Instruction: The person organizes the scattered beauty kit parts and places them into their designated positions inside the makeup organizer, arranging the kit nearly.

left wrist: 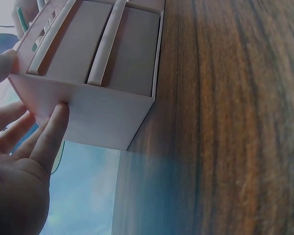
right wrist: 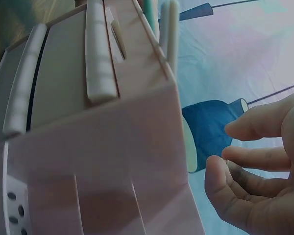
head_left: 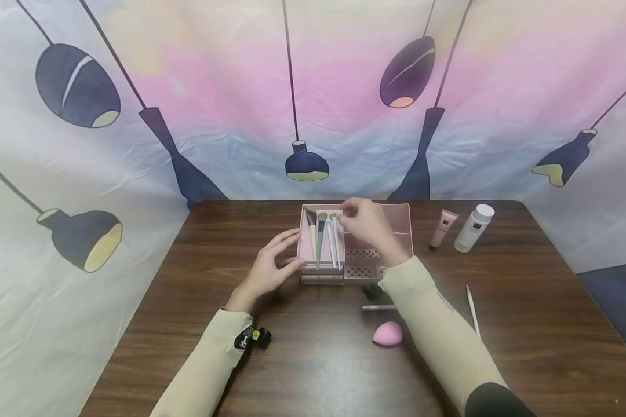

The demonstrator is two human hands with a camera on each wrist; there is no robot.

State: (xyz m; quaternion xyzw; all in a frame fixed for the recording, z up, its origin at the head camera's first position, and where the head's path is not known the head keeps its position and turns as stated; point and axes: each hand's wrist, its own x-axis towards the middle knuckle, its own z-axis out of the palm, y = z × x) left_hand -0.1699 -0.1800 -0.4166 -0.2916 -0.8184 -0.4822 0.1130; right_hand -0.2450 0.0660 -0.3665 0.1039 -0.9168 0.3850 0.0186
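Observation:
A pink makeup organizer [head_left: 323, 280] with drawers on its left side stands at the back of the table. Several makeup brushes [head_left: 320, 238] lean in its top left compartment, handles toward me. My left hand [head_left: 266, 271] touches the organizer's left side; in the left wrist view its extended fingers [left wrist: 54, 129] rest against the side wall and the thumb lies at the upper front edge. Over the back of the organizer, just right of the brush heads, is my right hand [head_left: 367, 223]. The right wrist view shows its fingers loosely bent, thumb apart, with nothing between them.
A pink makeup sponge [head_left: 388, 334], a silver stick [head_left: 378, 308] and a small dark object [head_left: 371, 291] lie before the organizer, near my right forearm. Farther right are a pink tube [head_left: 443, 229], a white bottle [head_left: 473, 229] and a white pen-like stick [head_left: 472, 310].

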